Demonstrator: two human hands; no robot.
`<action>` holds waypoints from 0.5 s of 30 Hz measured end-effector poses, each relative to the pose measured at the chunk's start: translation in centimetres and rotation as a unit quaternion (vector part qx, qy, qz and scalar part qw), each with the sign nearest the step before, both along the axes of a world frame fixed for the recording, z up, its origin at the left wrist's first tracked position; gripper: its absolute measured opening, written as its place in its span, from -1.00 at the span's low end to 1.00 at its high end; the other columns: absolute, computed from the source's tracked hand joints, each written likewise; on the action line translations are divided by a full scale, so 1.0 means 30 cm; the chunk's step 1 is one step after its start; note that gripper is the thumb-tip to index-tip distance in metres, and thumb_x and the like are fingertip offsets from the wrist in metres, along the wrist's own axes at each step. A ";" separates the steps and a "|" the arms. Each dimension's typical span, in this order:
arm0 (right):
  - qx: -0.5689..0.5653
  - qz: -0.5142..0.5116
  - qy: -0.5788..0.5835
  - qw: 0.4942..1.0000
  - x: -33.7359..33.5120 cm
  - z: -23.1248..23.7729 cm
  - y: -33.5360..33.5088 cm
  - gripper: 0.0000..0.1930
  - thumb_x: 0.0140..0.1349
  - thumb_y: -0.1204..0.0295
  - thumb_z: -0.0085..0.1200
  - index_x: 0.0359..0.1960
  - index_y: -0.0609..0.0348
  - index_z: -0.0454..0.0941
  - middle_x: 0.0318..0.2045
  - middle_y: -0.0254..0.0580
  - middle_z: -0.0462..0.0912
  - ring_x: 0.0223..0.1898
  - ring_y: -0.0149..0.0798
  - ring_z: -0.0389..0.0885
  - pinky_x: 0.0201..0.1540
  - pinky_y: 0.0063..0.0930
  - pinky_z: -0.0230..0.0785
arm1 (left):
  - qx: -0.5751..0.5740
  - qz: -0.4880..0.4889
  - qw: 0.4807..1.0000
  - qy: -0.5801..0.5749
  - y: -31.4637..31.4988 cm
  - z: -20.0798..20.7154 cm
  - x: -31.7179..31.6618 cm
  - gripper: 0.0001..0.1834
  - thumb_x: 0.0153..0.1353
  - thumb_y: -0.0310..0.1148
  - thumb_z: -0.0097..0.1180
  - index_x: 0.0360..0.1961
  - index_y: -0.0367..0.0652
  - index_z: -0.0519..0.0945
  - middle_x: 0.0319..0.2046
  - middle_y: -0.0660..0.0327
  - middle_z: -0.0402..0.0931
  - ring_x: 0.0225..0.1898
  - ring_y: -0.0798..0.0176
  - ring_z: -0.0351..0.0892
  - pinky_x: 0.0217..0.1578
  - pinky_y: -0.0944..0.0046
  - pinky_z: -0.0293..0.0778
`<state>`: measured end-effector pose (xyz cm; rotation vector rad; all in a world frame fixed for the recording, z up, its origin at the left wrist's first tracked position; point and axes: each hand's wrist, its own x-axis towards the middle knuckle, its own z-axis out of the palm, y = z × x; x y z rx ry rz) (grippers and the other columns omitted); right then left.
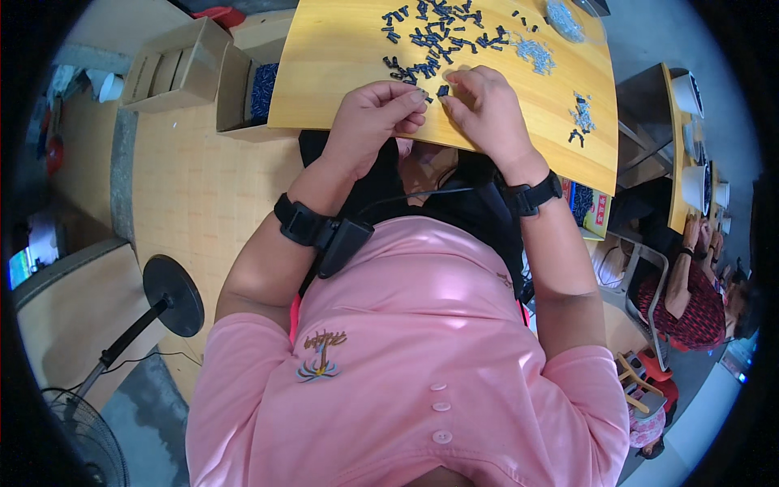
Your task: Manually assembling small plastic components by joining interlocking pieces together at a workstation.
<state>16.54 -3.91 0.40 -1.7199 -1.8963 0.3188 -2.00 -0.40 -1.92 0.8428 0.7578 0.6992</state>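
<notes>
My left hand is over the near edge of the yellow wooden table, its thumb and forefinger pinched together. A small dark part shows at those fingertips, mostly hidden by them. To its right, my right hand rests at the table edge with thumb and forefinger apart. Between these two fingertips sits a short black piece; whether they touch it is unclear. Just beyond both hands spreads a loose heap of small black plastic parts.
Small clear pieces lie right of the heap, near a clear tub. A smaller mixed pile is near the right edge. An open cardboard box with dark parts stands left. A fan is lower left; another person's hands show far right.
</notes>
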 end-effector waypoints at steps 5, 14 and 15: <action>0.015 0.013 -0.012 1.000 0.003 -0.009 0.012 -0.79 -0.05 0.46 0.16 -0.35 0.28 0.56 -0.45 -0.03 0.53 -0.28 0.00 0.48 -0.19 -0.27 0.34 | -0.007 0.005 1.000 -0.006 0.002 0.000 -0.001 -0.77 0.18 -0.34 0.12 -0.23 -0.28 0.53 -0.41 0.23 0.56 -0.42 0.46 0.52 -0.36 0.49 0.46; -0.020 -0.024 0.063 0.998 0.016 0.018 -0.022 -0.84 -0.02 0.51 0.13 -0.37 0.29 0.55 -0.50 -0.08 0.52 -0.42 -0.18 0.51 -0.30 -0.43 0.37 | -0.021 -0.002 1.000 -0.009 0.008 -0.005 -0.003 -0.79 0.17 -0.36 0.13 -0.23 -0.27 0.54 -0.41 0.24 0.55 -0.41 0.45 0.52 -0.37 0.49 0.48; -0.052 -0.063 0.136 0.987 0.015 0.030 -0.038 -0.86 0.01 0.53 0.12 -0.36 0.30 0.54 -0.53 -0.14 0.52 -0.48 -0.31 0.50 -0.36 -0.52 0.36 | -0.022 -0.004 1.000 -0.006 0.008 0.000 -0.002 -0.79 0.17 -0.35 0.13 -0.24 -0.27 0.54 -0.41 0.24 0.55 -0.42 0.45 0.52 -0.37 0.49 0.47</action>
